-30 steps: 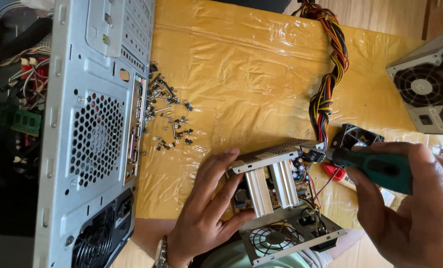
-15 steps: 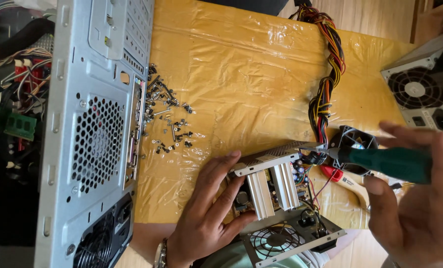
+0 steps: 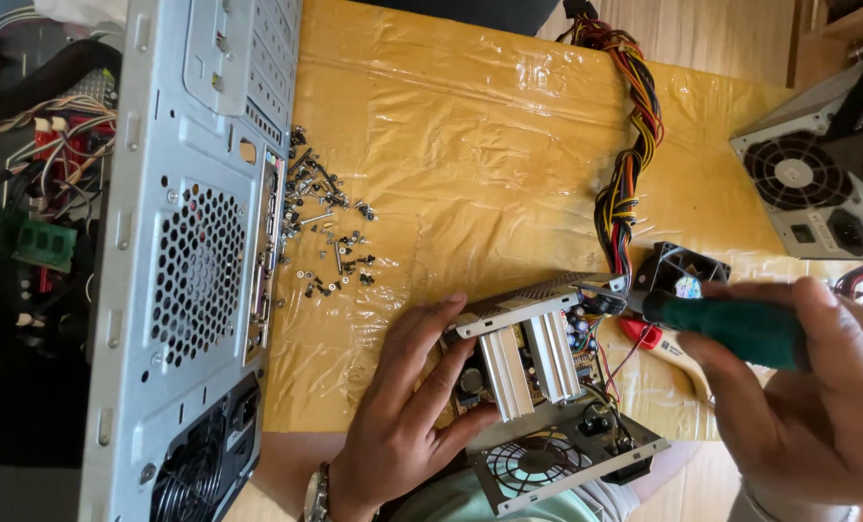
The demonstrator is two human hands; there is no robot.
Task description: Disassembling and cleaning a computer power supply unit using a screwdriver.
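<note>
A: The opened power supply (image 3: 538,372) sits at the desk's (image 3: 470,164) near edge, gripped by the left hand (image 3: 407,406).

B: The right hand (image 3: 808,387), clasping the green-handled screwdriver (image 3: 712,324), has drifted rightward; its tip stays at the casing's corner.

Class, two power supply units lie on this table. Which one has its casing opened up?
The one under the left hand, at the near edge: the opened power supply shows its heatsinks and its fan panel swung off. The closed grey unit at far right remains boxed.
</note>
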